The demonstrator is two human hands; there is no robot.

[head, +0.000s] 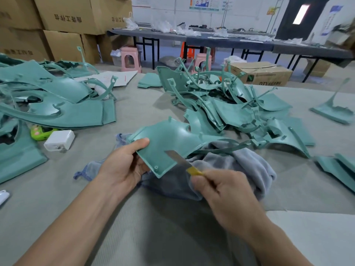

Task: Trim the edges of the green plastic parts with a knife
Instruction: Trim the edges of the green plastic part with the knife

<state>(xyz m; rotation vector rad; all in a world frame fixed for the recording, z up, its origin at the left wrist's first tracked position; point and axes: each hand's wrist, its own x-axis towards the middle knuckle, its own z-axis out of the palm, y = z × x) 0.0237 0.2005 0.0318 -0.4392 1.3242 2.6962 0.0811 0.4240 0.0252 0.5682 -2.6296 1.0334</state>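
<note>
Trimming under way: curved green plastic panel (169, 143) gripped in left hand (123, 169) above grey cloth (240, 166), yellow-handled knife (184, 162) pinched in right hand (217, 187), blade on lower edge; steady draw along edge judged next.

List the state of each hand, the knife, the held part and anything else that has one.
Left hand: grips green plastic part.
Green plastic part: held tilted above grey cloth.
Right hand: pinches knife.
Knife: blade extended, lying against the part.
Cardboard box: closed.

Tilted green part (163, 143), knife (182, 161) against edge
</note>
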